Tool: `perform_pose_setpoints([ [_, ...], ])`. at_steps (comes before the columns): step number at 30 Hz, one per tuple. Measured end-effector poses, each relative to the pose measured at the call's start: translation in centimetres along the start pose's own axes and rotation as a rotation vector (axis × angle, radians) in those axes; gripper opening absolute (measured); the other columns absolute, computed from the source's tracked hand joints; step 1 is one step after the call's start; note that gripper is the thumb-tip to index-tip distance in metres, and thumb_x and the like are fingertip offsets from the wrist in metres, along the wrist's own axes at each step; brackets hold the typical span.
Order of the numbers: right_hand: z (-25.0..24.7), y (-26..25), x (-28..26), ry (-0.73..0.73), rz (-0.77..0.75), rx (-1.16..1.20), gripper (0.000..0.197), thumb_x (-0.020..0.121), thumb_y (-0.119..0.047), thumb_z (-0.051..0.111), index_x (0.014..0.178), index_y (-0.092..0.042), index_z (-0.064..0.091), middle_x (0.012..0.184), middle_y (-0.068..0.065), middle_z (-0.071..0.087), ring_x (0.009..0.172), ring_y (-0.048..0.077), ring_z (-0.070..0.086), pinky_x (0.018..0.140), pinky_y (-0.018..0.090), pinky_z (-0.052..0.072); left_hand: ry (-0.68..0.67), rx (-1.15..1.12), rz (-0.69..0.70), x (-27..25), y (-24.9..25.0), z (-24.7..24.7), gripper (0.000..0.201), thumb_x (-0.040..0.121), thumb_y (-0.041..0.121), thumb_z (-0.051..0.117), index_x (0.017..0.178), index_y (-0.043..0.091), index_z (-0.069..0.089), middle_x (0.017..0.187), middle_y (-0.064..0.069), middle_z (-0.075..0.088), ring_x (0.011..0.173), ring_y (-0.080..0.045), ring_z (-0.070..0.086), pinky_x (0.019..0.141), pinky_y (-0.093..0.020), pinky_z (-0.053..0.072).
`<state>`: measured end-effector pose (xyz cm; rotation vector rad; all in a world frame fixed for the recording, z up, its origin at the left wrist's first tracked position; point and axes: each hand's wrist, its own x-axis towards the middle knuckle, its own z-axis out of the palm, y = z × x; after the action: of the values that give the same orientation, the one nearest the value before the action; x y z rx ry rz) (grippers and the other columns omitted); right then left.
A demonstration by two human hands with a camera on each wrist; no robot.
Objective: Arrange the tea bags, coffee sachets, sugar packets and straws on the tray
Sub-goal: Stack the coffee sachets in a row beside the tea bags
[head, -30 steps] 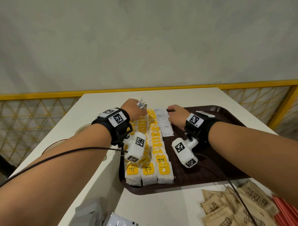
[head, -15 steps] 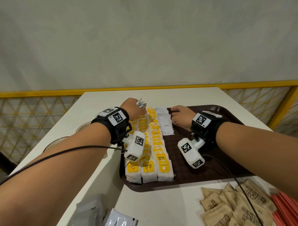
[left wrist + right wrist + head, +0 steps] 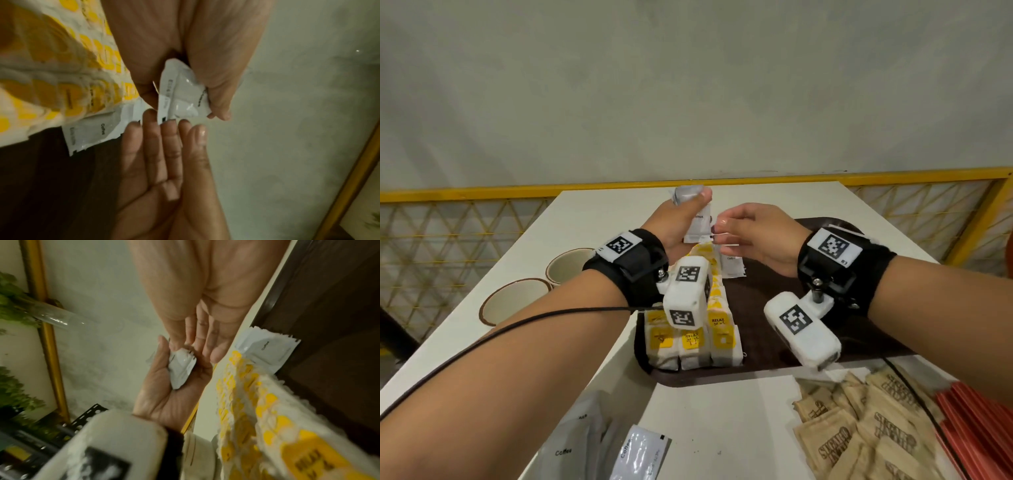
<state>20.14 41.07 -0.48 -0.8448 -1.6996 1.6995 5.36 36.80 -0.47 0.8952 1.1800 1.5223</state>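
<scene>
My left hand (image 3: 686, 213) is raised over the far end of the brown tray (image 3: 784, 346) and grips a small bunch of white coffee sachets (image 3: 183, 94). My right hand (image 3: 726, 229) is beside it, fingers (image 3: 164, 129) straight, their tips touching the lower edge of the bunch (image 3: 182, 368). One coffee sachet (image 3: 734, 269) lies flat on the tray beside the tea bags (image 3: 690, 342), which fill several rows on the tray's left side with yellow tags up.
Brown sugar packets (image 3: 866, 431) and red straws (image 3: 983, 425) lie on the white table near its front right. Two more coffee sachets (image 3: 606, 448) lie at the front left. Two cups (image 3: 517, 301) stand left of the tray. A yellow railing runs behind.
Both hands have lifted off the tray. The left rose with its sachets; the right left a sachet lying on the tray and moved left to the bunch.
</scene>
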Motion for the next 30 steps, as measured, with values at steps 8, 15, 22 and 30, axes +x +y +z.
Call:
perform_pose_setpoints([
  [8,0.1,-0.1,-1.2,0.073,-0.029,0.029,0.026,0.091,-0.008,0.061,0.111,0.007,0.057,0.100,0.018,0.059,0.093,0.026,0.063,0.070,0.031,0.060,-0.123,-0.002,-0.045,-1.2,-0.8,2.0,0.068,0.092,0.059,0.034,0.131,0.006,0.049,0.122,-0.020,0.062,0.112,-0.030,0.062,0.094,-0.039,0.051],
  [15,-0.8,-0.2,-1.1,0.130,-0.054,0.000,0.012,0.089,-0.011,0.064,0.099,-0.005,0.067,0.099,0.014,0.067,0.084,0.021,0.063,0.066,0.026,0.054,0.048,-0.040,-0.009,-1.4,-1.0,2.8,0.048,0.098,0.044,0.040,0.122,0.005,0.055,0.110,-0.018,0.066,0.094,-0.029,0.067,0.079,-0.037,0.057],
  [22,-3.7,2.6,-0.1,0.151,0.135,-0.208,0.021,0.087,-0.015,0.068,0.099,0.002,0.062,0.085,0.014,0.055,0.063,0.015,0.051,0.055,0.023,0.047,0.062,0.497,0.084,-0.3,-0.5,1.7,0.010,0.090,0.006,0.058,0.081,0.009,0.062,0.083,-0.008,0.064,0.080,-0.022,0.061,0.081,-0.038,0.051],
  [30,-3.9,3.9,1.3,0.091,0.255,-0.708,0.033,0.085,-0.031,0.069,0.065,-0.010,0.054,0.060,0.006,0.052,0.061,0.021,0.051,0.059,0.028,0.042,-0.012,0.999,0.032,2.9,0.0,2.1,0.014,0.094,0.003,0.044,0.083,0.009,0.049,0.070,-0.002,0.054,0.057,-0.014,0.056,0.066,-0.028,0.050],
])
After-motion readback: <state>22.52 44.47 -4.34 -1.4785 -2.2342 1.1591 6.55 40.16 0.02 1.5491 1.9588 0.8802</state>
